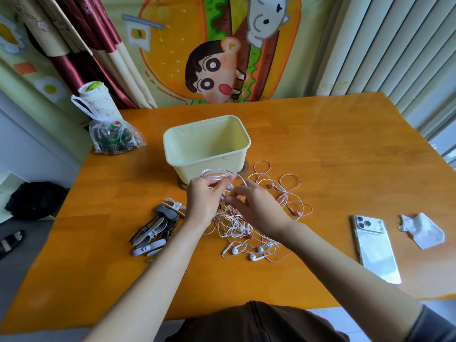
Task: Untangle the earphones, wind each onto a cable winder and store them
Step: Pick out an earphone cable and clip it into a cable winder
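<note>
A tangle of white and pink earphones (249,230) lies on the orange wooden table (333,149), in front of a pale yellow storage box (187,146). My left hand (202,201) pinches a raised loop of white earphone cable (217,174) above the pile. My right hand (256,206) pinches the same white cable close beside it, near its earbuds. Pink earphones (291,193) spread loose to the right of my hands. A heap of grey, black and white cable winders (158,228) sits left of my left wrist.
A white phone (375,248) lies face down at the right, with a crumpled tissue (422,230) beyond it. A knotted plastic bag (111,134) and a white cup stand at the table's far left corner. The box rests on a brown coaster.
</note>
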`<state>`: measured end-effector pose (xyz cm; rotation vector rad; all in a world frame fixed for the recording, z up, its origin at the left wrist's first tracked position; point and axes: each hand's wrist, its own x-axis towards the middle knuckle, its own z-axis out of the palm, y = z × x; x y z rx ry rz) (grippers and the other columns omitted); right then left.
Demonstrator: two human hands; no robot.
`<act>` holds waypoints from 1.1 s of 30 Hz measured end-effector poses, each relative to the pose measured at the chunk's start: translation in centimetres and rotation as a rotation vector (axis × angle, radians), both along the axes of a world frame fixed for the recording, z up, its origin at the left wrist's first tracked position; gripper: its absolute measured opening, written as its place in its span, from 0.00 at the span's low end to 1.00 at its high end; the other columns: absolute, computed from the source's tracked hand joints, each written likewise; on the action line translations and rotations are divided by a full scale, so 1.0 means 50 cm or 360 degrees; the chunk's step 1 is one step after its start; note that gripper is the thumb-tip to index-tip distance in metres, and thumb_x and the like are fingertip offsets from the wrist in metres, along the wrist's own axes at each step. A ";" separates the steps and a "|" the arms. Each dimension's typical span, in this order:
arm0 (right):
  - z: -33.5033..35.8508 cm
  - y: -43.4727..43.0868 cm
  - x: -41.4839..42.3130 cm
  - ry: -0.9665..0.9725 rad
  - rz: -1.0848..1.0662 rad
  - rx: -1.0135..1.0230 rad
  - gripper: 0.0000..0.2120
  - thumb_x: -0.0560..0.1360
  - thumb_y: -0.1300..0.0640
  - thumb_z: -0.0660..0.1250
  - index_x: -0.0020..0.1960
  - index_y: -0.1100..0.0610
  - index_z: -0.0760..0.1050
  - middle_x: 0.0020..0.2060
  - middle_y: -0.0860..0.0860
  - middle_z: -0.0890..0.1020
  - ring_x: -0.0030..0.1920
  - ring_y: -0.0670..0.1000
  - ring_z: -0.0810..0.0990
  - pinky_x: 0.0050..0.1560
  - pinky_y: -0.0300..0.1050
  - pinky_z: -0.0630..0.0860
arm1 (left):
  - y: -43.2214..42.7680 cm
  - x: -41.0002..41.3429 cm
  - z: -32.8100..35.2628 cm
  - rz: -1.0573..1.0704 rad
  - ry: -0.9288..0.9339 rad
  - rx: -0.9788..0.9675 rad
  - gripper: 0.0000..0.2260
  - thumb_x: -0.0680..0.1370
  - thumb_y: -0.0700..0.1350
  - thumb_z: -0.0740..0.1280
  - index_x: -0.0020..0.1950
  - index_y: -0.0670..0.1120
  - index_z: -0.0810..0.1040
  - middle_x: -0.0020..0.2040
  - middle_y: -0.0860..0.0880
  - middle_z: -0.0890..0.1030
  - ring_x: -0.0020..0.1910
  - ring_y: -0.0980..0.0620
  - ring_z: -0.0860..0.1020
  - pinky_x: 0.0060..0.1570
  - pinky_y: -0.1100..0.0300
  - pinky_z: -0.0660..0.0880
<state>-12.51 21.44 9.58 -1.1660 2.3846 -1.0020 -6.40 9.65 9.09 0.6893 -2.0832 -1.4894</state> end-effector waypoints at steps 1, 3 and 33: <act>-0.001 0.000 0.000 0.0016 -0.0003 -0.0020 0.12 0.77 0.49 0.64 0.49 0.58 0.79 0.39 0.46 0.68 0.35 0.48 0.70 0.37 0.42 0.65 | 0.000 0.000 0.000 0.0003 -0.0008 0.0003 0.03 0.75 0.43 0.71 0.46 0.46 0.84 0.36 0.54 0.82 0.30 0.62 0.77 0.31 0.71 0.72; 0.001 -0.003 0.000 0.0054 -0.0063 -0.0128 0.10 0.78 0.51 0.64 0.49 0.58 0.78 0.42 0.46 0.71 0.34 0.46 0.71 0.38 0.41 0.67 | -0.005 0.003 -0.002 0.0019 -0.0030 0.0004 0.05 0.75 0.43 0.71 0.47 0.44 0.84 0.38 0.53 0.83 0.32 0.62 0.79 0.31 0.71 0.73; -0.021 0.006 -0.031 -0.0049 0.0057 0.0031 0.10 0.78 0.51 0.64 0.49 0.56 0.80 0.45 0.49 0.82 0.30 0.36 0.72 0.33 0.31 0.66 | 0.024 0.001 0.023 -0.0238 -0.0173 0.0722 0.07 0.79 0.47 0.65 0.46 0.53 0.83 0.39 0.51 0.81 0.40 0.56 0.77 0.42 0.59 0.74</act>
